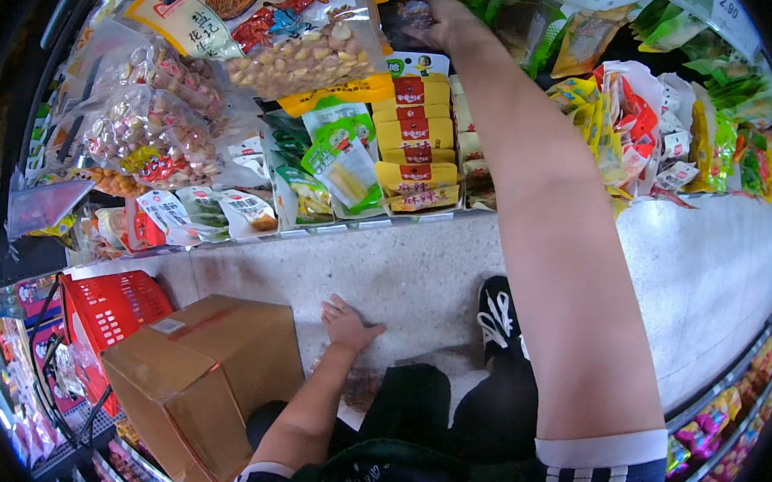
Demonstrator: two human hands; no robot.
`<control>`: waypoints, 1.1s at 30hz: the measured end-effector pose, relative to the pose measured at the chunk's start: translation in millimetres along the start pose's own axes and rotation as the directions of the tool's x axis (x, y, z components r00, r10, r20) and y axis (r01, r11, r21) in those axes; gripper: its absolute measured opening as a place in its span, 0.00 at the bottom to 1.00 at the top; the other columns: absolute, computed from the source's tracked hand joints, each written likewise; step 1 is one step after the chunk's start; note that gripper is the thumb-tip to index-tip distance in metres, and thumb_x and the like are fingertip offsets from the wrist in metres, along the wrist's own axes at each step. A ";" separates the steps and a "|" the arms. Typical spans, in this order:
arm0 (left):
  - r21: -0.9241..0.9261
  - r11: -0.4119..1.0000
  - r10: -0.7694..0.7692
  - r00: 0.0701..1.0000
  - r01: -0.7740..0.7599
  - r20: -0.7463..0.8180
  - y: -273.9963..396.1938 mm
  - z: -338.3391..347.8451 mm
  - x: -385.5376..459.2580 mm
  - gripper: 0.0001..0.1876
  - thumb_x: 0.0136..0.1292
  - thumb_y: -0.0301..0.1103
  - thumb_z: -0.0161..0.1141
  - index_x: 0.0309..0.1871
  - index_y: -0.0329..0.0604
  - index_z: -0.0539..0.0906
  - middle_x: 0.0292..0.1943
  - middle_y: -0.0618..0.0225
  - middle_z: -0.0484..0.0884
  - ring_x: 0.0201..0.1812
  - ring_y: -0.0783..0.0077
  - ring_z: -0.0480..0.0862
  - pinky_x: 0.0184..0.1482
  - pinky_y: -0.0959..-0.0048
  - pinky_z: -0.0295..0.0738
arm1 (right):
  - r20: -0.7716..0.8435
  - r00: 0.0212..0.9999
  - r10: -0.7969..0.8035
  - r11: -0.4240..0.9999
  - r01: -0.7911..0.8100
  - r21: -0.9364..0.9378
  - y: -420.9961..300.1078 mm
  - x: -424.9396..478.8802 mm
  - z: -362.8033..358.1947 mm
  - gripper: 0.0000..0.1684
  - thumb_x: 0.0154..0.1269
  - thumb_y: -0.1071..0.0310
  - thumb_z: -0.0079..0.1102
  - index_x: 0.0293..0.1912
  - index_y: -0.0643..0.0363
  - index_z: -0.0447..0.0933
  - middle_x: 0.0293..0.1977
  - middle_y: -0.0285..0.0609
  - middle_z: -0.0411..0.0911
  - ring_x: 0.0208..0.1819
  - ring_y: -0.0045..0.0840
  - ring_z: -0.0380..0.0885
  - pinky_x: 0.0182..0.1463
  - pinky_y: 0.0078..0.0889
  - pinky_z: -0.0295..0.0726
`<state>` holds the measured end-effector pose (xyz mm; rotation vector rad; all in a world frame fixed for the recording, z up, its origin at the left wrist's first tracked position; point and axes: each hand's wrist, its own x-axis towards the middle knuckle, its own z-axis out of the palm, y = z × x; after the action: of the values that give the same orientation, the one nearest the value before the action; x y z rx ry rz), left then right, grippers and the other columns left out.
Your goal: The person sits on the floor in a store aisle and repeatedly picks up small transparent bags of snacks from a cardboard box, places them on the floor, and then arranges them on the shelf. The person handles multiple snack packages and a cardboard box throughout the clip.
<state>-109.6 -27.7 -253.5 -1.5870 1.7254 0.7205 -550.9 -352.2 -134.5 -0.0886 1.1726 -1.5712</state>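
My right hand point(442, 21) reaches far over the shelf at the top, its fingers in shadow against a dark package point(407, 15); whether they grip it is hidden. Just below that hand stands a display box of yellow-and-red snack packets point(418, 131), beside green-and-white snack pouches point(345, 149). To its left, a large clear-and-yellow bag of peanuts point(299, 51) lies on the goods. My left hand point(349, 323) hangs low above the floor, fingers spread and holding nothing. A closed cardboard box point(213, 363) is the nearest thing to it, on the left.
A red plastic basket point(112, 304) stands behind the cardboard box. Clear bags of nuts point(157, 128) fill the shelf's left part. Colourful snack bags point(639, 132) line its right part. Another shelf point(725, 431) curves along the lower right. My shoe point(497, 311) is on the grey floor point(418, 264).
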 end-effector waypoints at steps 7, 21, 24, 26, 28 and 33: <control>0.055 0.998 0.000 1.000 0.000 -0.009 0.7 7.1 5.9 0.75 0.41 0.68 0.70 0.71 0.15 0.36 0.69 0.17 0.42 0.73 0.28 0.48 0.74 0.51 0.44 | 0.003 0.999 0.042 0.948 -0.038 -0.316 7.2 -11.7 7.4 0.14 0.73 0.64 0.48 0.50 0.60 0.76 0.44 0.47 0.82 0.41 0.32 0.84 0.52 0.39 0.84; -0.008 0.998 0.060 0.997 -0.060 -0.046 -4.8 6.5 1.2 0.73 0.42 0.67 0.70 0.72 0.18 0.35 0.70 0.18 0.42 0.73 0.28 0.48 0.75 0.52 0.44 | 0.230 0.966 -0.119 0.702 0.246 -0.669 -13.4 -145.8 -23.3 0.23 0.75 0.54 0.50 0.55 0.65 0.73 0.47 0.43 0.81 0.44 0.21 0.81 0.49 0.25 0.80; -0.022 0.997 0.074 0.997 -0.074 -0.010 -14.1 -3.5 -3.6 0.72 0.44 0.69 0.68 0.73 0.21 0.36 0.70 0.20 0.43 0.73 0.30 0.49 0.74 0.52 0.47 | 0.412 0.812 -0.413 0.464 0.577 -0.673 -17.4 -249.6 -30.9 0.20 0.75 0.59 0.51 0.55 0.65 0.75 0.51 0.41 0.80 0.51 0.19 0.77 0.56 0.22 0.73; -0.054 0.994 0.100 0.993 -0.097 0.056 -18.6 -20.3 -14.3 0.70 0.46 0.68 0.66 0.74 0.25 0.37 0.71 0.23 0.43 0.74 0.33 0.51 0.74 0.53 0.46 | 0.450 0.712 -0.539 0.369 0.680 -0.634 -7.7 -301.1 -52.4 0.16 0.75 0.64 0.51 0.53 0.65 0.76 0.48 0.40 0.80 0.51 0.18 0.76 0.56 0.20 0.72; 0.004 0.991 0.129 0.978 -0.132 0.163 -27.7 -27.9 -25.4 0.67 0.46 0.67 0.67 0.75 0.29 0.41 0.72 0.28 0.46 0.73 0.37 0.55 0.73 0.54 0.51 | 0.479 0.704 -0.524 0.295 0.678 -0.673 6.5 -339.7 -79.6 0.13 0.73 0.67 0.53 0.49 0.66 0.77 0.42 0.41 0.82 0.44 0.19 0.79 0.51 0.21 0.75; 0.014 0.943 0.284 0.825 -0.333 0.489 -51.8 -7.1 -36.7 0.58 0.46 0.62 0.71 0.74 0.38 0.56 0.72 0.45 0.59 0.70 0.45 0.63 0.72 0.56 0.59 | 0.343 0.931 -0.122 0.594 0.345 -0.727 76.0 -369.1 -133.8 0.09 0.72 0.69 0.53 0.43 0.66 0.78 0.34 0.42 0.81 0.37 0.15 0.79 0.42 0.22 0.78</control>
<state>-57.8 -15.9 -217.9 -0.9517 1.6170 1.0690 -438.2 25.9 -70.0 -1.0488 1.6022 -1.0937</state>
